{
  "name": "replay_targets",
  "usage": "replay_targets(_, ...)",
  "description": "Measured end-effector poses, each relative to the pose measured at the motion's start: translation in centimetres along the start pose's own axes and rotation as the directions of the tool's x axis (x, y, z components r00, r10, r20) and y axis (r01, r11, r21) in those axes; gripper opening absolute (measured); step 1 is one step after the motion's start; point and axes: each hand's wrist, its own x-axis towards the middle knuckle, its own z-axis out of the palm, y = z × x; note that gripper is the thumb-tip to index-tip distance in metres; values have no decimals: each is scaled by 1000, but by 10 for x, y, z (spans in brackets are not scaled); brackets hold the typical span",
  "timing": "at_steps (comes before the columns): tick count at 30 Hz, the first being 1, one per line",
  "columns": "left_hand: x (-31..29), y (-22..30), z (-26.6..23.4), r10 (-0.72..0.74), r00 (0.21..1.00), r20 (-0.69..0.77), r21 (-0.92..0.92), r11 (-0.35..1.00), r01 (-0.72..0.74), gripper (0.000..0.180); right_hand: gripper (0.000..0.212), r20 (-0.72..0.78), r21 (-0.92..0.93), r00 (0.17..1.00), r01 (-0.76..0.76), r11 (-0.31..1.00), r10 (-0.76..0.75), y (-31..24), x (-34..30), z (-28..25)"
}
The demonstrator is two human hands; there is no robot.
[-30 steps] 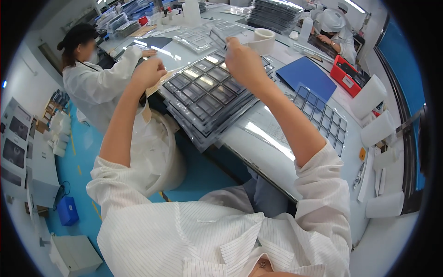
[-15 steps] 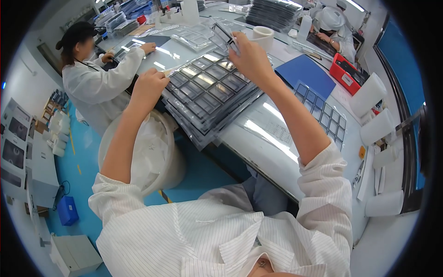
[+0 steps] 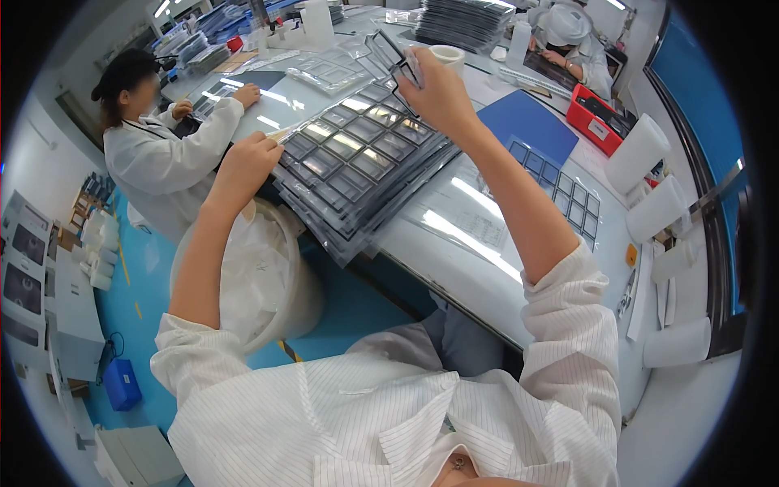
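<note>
A workbench is seen from above, from the head of a person in a white striped lab coat. Far left, a blue floor (image 3: 154, 268) and grey cabinets (image 3: 49, 308) are seen. Upper left, a co-worker in a white coat (image 3: 162, 166) is seated at the glossy white bench (image 3: 479, 243), one hand laid flat on it. Below that, a round white plastic-lined bin (image 3: 260, 276) stands on the floor just beside the bench edge.

The left hand (image 3: 243, 166) is curled shut at the near left corner of a stack of dark grey plastic trays w/ square pockets (image 3: 361, 174); a thin pale strip (image 3: 280, 134) pokes out from the fingers. Whether the strip is pinched or only touched cannot be told. The stack lies at centre, overhanging the bench edge; clear glassy squares are seen in the top tray's pockets.

The right hand (image 3: 442, 93) is raised over the far right corner of the stack, fingers clamped on a small dark rectangular frame w/ a clear pane (image 3: 393, 57), held tilted. The hands are well apart.

Further right, a flat blue sheet (image 3: 527, 130) and a single blue-tinted pocket tray (image 3: 568, 195) lie on the bench, then a red box (image 3: 596, 122), and white rolls (image 3: 641, 150) near the right rim.
</note>
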Motion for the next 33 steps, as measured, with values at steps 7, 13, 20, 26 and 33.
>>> replay_targets(7,2,-4,6,41,995,88,113,992,-51,20,48,13,38,999,-29,999,29,-1,0,-3)
replay_targets(13,32,-13,2,-161,929,-334,44,982,186,11,42,-60,-24,998,-4,1000,3,8,18,-19)
replay_targets(20,112,-34,-3,-376,643,-666,-248,926,285,11,39,-145,-271,989,-9,962,-31,25,35,-40)
replay_targets(26,51,-195,-12,-776,383,-502,-672,628,392,23,38,-68,-235,982,158,959,-178,-34,26,-6)
replay_targets(33,-3,-264,-58,-703,693,-161,-932,-122,-341,23,26,202,-208,952,269,940,-228,-51,-16,48)
